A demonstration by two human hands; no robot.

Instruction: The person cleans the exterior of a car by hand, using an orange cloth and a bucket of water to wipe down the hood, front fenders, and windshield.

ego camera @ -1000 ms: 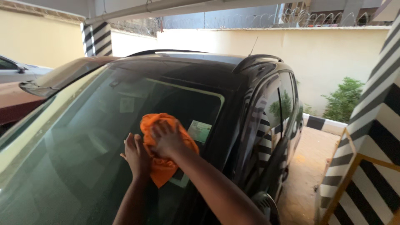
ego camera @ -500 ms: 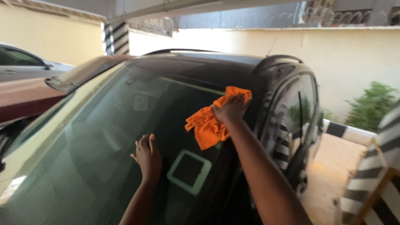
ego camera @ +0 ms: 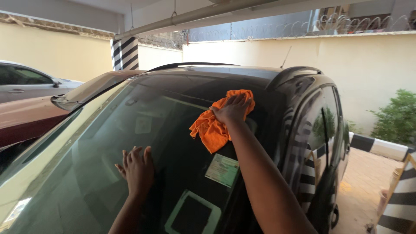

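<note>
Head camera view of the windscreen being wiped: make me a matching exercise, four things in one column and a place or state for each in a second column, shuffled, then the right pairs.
Things:
1. crumpled orange cloth
2. left hand
3. pale green rectangular sticker
4. dark red car

Places or states:
A. parked beyond the black car's windscreen, on the left
B. pressed under the right hand near the top of the glass
C. flat on the glass, fingers spread, holding nothing
D. stuck on the glass below the cloth

Pairs: 1-B, 2-C, 3-D, 4-A
</note>
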